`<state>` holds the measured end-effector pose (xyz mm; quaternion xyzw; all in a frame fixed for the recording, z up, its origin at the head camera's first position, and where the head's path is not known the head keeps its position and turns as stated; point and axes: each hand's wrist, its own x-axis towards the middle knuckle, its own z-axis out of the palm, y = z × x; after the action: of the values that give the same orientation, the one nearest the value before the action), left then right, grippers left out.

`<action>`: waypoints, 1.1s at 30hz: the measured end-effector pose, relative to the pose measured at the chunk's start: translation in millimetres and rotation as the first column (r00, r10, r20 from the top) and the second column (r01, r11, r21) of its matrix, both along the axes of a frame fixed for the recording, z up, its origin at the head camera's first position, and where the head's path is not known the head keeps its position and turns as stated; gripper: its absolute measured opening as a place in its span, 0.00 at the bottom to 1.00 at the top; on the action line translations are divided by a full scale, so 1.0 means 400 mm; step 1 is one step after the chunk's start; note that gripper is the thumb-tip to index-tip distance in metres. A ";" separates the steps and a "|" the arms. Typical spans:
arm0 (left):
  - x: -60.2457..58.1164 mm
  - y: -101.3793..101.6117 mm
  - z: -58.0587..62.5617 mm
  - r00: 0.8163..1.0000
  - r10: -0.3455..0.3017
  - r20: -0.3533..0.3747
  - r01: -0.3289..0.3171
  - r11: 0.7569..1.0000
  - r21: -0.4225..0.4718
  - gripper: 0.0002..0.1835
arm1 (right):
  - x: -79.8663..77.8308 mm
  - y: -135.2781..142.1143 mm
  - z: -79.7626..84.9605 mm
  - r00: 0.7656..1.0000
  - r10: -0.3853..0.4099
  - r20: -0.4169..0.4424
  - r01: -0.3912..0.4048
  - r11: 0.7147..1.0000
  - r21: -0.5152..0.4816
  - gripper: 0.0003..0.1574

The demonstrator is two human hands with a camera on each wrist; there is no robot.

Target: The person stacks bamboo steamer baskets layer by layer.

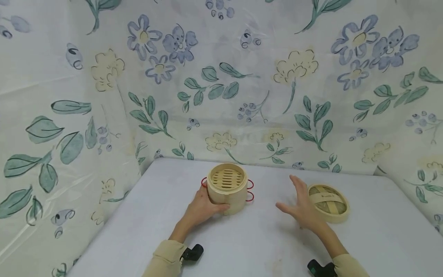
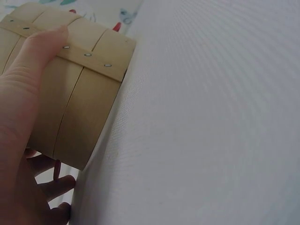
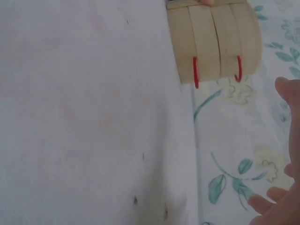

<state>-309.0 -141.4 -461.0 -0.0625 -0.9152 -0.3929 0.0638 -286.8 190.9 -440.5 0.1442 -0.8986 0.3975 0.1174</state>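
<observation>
A small round bamboo steamer (image 1: pixel 236 201) of stacked tiers stands on the white table, its slatted top (image 1: pixel 227 179) uncovered. My left hand (image 1: pixel 202 207) grips it from the left, thumb across the front and fingers round the far side. In the left wrist view the thumb (image 2: pixel 40 49) lies over the stapled bamboo band. Red loop handles (image 1: pixel 250 197) stick out on the right side of the steamer. To the right of it my right hand (image 1: pixel 303 207) hovers with thumb and fingers spread, holding nothing. The round woven bamboo lid (image 1: pixel 332 204) lies just beyond that hand, partly overlapped by it.
The white tabletop (image 1: pixel 256 238) runs back to a wall covering (image 1: pixel 221 115) printed with flowers and leaves, which also hangs along both sides. A black wrist camera (image 1: pixel 193 252) sits on the left wrist by the sleeve.
</observation>
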 end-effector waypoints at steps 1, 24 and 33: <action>0.001 0.000 0.001 1.000 0.001 0.000 -0.001 1.000 -0.001 0.59 | -0.001 0.014 0.003 1.000 0.002 -0.009 -0.002 1.000 -0.005 0.62; -0.003 0.007 0.015 1.000 -0.004 0.025 0.003 1.000 0.027 0.59 | 0.005 0.320 0.028 0.988 -0.126 0.093 0.111 0.983 0.147 0.63; 0.002 0.007 0.007 1.000 0.003 0.024 -0.004 1.000 0.017 0.60 | 0.007 0.325 -0.004 0.971 -0.101 0.215 0.061 0.981 0.186 0.61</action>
<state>-308.4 -138.5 -458.0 -0.0556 -0.9128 -0.4011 0.0538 -284.2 320.9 -442.1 0.0717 -0.9430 0.3243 0.0185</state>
